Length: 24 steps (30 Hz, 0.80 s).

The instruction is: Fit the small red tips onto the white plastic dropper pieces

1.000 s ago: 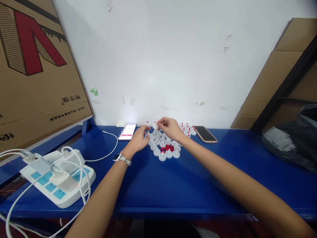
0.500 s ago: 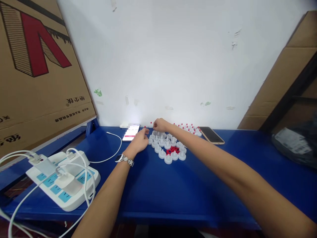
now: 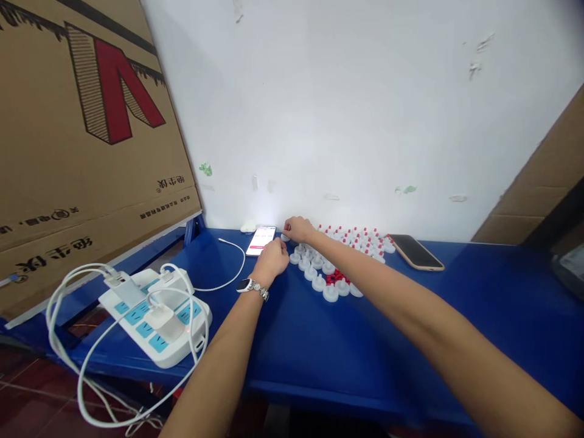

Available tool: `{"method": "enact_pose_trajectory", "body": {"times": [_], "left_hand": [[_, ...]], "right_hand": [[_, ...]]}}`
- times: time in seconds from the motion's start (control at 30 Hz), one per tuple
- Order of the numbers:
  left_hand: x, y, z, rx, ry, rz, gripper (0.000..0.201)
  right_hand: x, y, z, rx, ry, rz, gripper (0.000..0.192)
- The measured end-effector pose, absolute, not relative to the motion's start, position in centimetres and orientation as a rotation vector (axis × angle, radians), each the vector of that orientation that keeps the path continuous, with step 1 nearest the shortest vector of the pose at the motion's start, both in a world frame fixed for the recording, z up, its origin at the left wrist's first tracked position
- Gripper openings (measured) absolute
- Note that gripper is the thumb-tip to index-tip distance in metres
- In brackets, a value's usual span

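Observation:
Near the wall, my left hand has its fingers curled at the lower edge of a white nozzle cap. My right hand is just above and beside it, thumb and fingertips pinched over that cap; what is in the pinch is too small to make out. White nozzle caps without tips stand close together to the right of my left hand. A small pile of red tips lies among them. Behind my right forearm stand several white caps with red tips, partly hidden by the arm.
A phone with a lit screen lies left of my hands, and a dark-screened phone lies right of the caps. On the left, a white power strip with plugs and looping cables sits on the blue table. A cardboard box stands beyond it.
The view has turned left, so everything appears shifted to the right. My hands have come closer together, and a white cap now shows between them.

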State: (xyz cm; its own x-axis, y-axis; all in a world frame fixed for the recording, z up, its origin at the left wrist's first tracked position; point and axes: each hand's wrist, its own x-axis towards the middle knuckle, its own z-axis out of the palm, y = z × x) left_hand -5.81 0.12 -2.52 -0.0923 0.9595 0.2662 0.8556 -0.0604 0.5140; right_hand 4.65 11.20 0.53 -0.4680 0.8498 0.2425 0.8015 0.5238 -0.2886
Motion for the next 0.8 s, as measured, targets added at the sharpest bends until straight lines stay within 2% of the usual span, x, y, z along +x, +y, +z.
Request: {"method": "enact_pose_trajectory", "body": {"times": [0.13,0.23,0.33,0.43,0.53,0.7,0.8], "left_hand": [[-5.4,-0.5,-1.9,1.988,2.021,1.133,0.04],[-4.9,-0.9,-1.2,2.055,1.795,1.317,0.053],[-4.0,-1.2,-0.6,2.143,1.471,1.288,0.046],[-2.5,-1.9,0.0,2.167,1.278,1.252,0.037],[-0.9,-2.9,0.4,2.183,1.185,1.248,0.034],[0.6,-4.0,0.5,2.27,1.083,1.167,0.039],[0.8,-3.9,0.3,2.243,1.047,1.168,0.034]], "right_hand": [[6.4,9.4,1.2,-1.31,-2.295,0.304,0.02],[8.6,7.2,1.3,-1.217,-2.1,0.5,0.025],[11.2,4.8,0.9,-1.093,-1.885,0.685,0.03],[13.8,2.3,0.2,-1.051,-1.836,0.636,0.036],[15.8,0.1,-0.3,-1.051,-1.846,0.567,0.042],[17.0,-1.9,-0.7,-1.073,-1.748,0.677,0.044],[17.1,-2.3,-0.6,-1.083,-1.711,0.678,0.046]]}}
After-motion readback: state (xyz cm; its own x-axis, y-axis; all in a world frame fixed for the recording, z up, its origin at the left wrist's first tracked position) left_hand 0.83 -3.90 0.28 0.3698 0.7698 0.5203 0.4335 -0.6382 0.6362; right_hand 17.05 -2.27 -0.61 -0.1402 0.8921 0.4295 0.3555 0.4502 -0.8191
